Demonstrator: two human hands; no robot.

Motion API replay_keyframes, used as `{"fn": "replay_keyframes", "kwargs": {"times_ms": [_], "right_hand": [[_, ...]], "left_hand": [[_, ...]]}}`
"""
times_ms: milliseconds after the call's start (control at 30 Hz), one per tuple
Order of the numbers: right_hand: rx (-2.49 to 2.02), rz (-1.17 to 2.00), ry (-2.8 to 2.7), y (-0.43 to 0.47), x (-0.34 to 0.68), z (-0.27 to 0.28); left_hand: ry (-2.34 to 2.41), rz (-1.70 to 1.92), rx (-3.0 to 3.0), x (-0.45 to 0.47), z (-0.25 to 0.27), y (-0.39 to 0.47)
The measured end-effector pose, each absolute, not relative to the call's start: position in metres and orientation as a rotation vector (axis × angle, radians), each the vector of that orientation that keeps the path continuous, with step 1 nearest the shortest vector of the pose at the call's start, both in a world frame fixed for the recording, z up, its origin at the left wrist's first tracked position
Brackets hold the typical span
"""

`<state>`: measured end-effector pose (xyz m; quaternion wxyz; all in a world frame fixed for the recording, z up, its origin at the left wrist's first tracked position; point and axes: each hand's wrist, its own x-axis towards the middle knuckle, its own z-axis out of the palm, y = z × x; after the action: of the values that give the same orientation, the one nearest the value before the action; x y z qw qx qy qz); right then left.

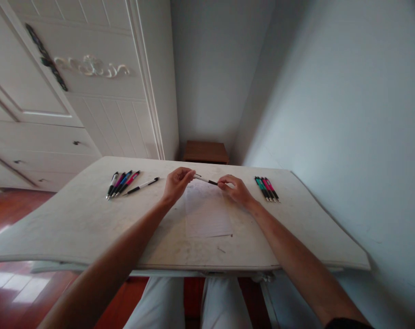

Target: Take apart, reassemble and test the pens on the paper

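A white pen with a black grip (204, 180) is held level between my two hands, above the top of a sheet of paper (209, 214). My left hand (179, 183) pinches its clip end. The fingers of my right hand (235, 188) close on the black grip at the other end. Left of my left hand lies a single white and black pen (142, 186), set at a slant on the table. Beyond it is a group of several pens (121, 183) in white, purple, blue and pink. Several green and pink pens (266, 188) lie side by side to the right.
The white table (91, 228) has a worn, marked top. A pale wall (347, 114) runs along its right side. White cabinets (118, 114) stand at the left and back, and a small brown wooden piece of furniture (206, 151) is behind the far edge.
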<state>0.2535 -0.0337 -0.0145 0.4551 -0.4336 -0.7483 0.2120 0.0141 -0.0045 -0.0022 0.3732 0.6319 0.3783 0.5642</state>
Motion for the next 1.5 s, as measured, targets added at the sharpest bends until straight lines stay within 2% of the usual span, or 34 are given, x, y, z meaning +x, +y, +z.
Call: {"fn": "replay_keyframes", "kwargs": {"times_ms": [167,500,667,1033,1500], "right_hand": [[-0.966,0.708,-1.834,-0.039,0.249,-0.011],[-1.116,0.764,-1.744,-0.037,0.250,-0.020],[-1.165,0.786,-1.760,-0.036,0.249,-0.024],[-1.209,0.752,-1.748,-0.038,0.252,-0.021],[-1.197,0.770,-1.755,-0.035,0.253,-0.025]], "left_hand": [[0.829,1.346,1.295,0.015,0.004,-0.006],[0.390,1.057,0.307,0.000,0.018,-0.003],[0.317,0.967,0.265,-0.006,0.023,-0.005],[0.300,1.078,0.215,-0.008,0.023,-0.002],[0.270,1.049,0.375,0.006,0.018,-0.012]]}}
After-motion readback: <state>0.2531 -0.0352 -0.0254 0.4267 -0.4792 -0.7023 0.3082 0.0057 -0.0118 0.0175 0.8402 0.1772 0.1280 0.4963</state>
